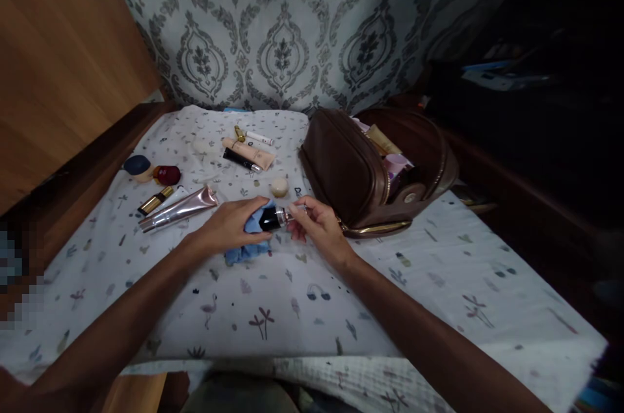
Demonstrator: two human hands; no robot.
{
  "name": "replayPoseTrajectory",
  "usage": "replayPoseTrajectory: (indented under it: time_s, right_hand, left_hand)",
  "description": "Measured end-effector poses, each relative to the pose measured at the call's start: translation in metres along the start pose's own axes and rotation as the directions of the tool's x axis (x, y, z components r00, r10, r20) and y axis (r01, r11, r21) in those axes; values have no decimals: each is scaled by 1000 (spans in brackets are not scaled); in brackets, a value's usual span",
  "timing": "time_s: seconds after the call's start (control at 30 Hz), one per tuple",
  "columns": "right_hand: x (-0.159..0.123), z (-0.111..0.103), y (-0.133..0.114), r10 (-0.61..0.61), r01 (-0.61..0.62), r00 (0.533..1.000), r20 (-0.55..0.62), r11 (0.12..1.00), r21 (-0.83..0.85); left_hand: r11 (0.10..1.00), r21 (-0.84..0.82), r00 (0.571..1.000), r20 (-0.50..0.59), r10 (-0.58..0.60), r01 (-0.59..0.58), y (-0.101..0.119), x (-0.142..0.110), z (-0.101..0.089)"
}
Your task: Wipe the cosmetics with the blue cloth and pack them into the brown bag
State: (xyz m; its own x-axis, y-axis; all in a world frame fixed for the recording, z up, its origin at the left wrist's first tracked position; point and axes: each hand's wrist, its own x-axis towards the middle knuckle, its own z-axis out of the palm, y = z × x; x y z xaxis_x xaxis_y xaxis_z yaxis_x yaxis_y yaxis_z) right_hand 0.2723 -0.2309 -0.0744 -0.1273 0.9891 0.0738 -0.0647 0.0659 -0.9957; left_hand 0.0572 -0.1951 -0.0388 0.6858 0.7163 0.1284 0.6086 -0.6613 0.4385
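Observation:
My left hand (233,224) is closed round a blue cloth (246,250) that wraps the dark body of a small black bottle (270,218). The bottle lies sideways just above the patterned white sheet (292,309). My right hand (316,226) pinches the bottle's clear, silver-tipped top end (287,213). Both hands sit directly in front of an open brown leather cosmetic bag (351,172).
Cosmetics lie scattered on the sheet: a rose-gold tube (178,209), a gold and black lipstick (155,201), a red jar (167,174), a blue compact (136,164), a beige tube (248,153), a black pencil (241,160), a round cream piece (279,186). Patterned wallpaper behind; wooden panel at left.

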Motion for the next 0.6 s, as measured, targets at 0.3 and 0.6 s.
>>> replayPoseTrajectory:
  time_s: [0.3,0.6]
  right_hand:
    - [1,-1,0,52,-53,998,19,998,42]
    - [2,-3,-4,-91,89,995,40,995,50]
  left_hand:
    - [982,186,998,-55,-20,30,4,-2,22]
    - [989,-148,997,64,33,-23,3,0,2]
